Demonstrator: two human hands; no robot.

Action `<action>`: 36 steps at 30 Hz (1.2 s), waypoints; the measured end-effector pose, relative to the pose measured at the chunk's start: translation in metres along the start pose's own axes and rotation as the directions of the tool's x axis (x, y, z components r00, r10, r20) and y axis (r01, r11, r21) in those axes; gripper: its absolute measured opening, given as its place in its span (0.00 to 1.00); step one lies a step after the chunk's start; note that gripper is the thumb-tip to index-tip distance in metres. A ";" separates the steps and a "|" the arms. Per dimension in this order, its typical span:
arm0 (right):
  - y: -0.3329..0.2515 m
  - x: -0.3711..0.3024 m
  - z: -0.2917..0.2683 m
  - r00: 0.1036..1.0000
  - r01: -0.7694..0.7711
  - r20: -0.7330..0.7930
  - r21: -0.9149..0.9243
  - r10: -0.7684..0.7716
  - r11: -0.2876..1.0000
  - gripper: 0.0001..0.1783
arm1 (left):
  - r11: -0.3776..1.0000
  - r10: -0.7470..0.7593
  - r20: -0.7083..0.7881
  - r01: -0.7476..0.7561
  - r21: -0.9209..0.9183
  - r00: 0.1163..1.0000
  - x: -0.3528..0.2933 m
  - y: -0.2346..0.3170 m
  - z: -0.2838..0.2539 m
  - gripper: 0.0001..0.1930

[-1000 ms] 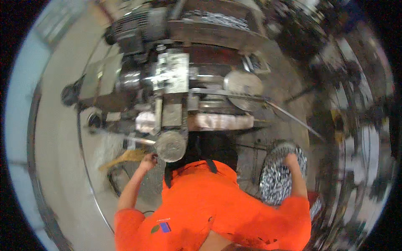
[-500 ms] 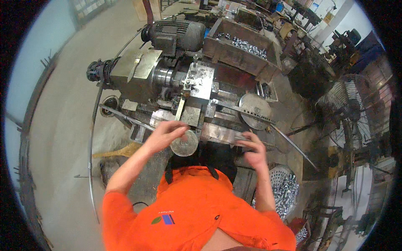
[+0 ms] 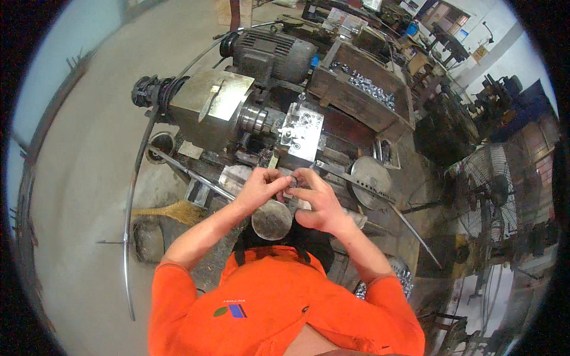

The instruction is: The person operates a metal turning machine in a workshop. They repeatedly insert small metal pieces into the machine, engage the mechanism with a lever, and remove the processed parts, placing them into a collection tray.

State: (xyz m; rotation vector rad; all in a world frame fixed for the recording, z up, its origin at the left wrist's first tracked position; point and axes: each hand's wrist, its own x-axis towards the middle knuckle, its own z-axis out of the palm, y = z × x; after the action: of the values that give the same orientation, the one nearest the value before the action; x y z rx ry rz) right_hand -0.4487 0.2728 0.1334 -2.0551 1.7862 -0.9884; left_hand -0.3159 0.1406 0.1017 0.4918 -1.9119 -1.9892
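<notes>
My left hand point(image 3: 259, 188) and my right hand point(image 3: 319, 203) meet in front of the machine, fingertips pinched together. Between them is a small grey metal piece point(image 3: 293, 183), mostly covered by the fingers, so its exact shape cannot be made out. Just below the left hand is a round grey metal disc point(image 3: 271, 221). Beyond the hands sits the lathe-like machine's shiny metal block point(image 3: 301, 132), strewn with dark chips. Left of that block is the bright round chuck point(image 3: 253, 119).
A brush point(image 3: 209, 102) lies on the headstock cover, with a motor point(image 3: 273, 56) behind. A bin point(image 3: 332, 89) holds several small metal parts. To the right are a perforated bar point(image 3: 350, 178), a large disc point(image 3: 369, 172) and a fan point(image 3: 484, 184). A straw broom point(image 3: 172, 212) lies left.
My right hand has moved left from the machine's right side to meet my left hand. My left hand has shifted slightly right. The whole view has tilted and shifted a little.
</notes>
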 end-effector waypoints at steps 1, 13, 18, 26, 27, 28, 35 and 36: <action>0.003 0.008 -0.002 0.998 0.054 0.029 -0.049 -0.053 0.997 0.23 | 0.999 0.025 -0.050 -0.024 0.032 0.998 0.003 -0.002 -0.003 0.15; 0.057 0.122 0.000 0.974 0.104 0.223 -0.350 -0.025 0.931 0.15 | 0.545 0.124 -0.302 0.189 0.817 0.945 -0.091 0.035 -0.148 0.16; 0.116 0.163 0.036 0.944 -0.214 0.139 -0.434 0.300 0.875 0.09 | 0.192 0.245 -0.623 0.592 0.782 0.743 -0.207 0.008 -0.228 0.15; 0.116 0.178 0.044 0.954 -0.227 0.152 -0.204 0.260 0.952 0.11 | 0.410 -0.005 -0.743 0.679 0.609 0.669 -0.295 -0.044 -0.199 0.23; 0.120 0.186 0.049 0.938 -0.304 0.101 -0.223 0.332 0.926 0.11 | 0.366 0.024 -0.765 0.707 0.606 0.643 -0.285 -0.043 -0.193 0.19; 0.127 0.189 0.048 0.975 -0.202 0.025 -0.327 0.222 0.923 0.06 | 0.321 0.014 -0.805 0.760 0.565 0.593 -0.279 -0.056 -0.203 0.17; 0.136 0.178 0.053 0.979 -0.184 -0.118 -0.184 0.164 0.966 0.12 | 0.036 0.118 -0.845 0.848 0.529 0.522 -0.279 -0.102 -0.275 0.06; 0.124 0.176 0.049 0.956 -0.272 -0.134 -0.060 0.262 0.961 0.13 | -0.039 0.114 -0.835 0.842 0.538 0.539 -0.288 -0.102 -0.302 0.05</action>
State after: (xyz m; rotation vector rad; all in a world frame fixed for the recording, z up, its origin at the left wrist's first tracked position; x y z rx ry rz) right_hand -0.5104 0.0669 0.0822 -1.7629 2.1288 -0.9995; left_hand 0.0795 0.0132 -0.0070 2.1023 -2.2851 0.1172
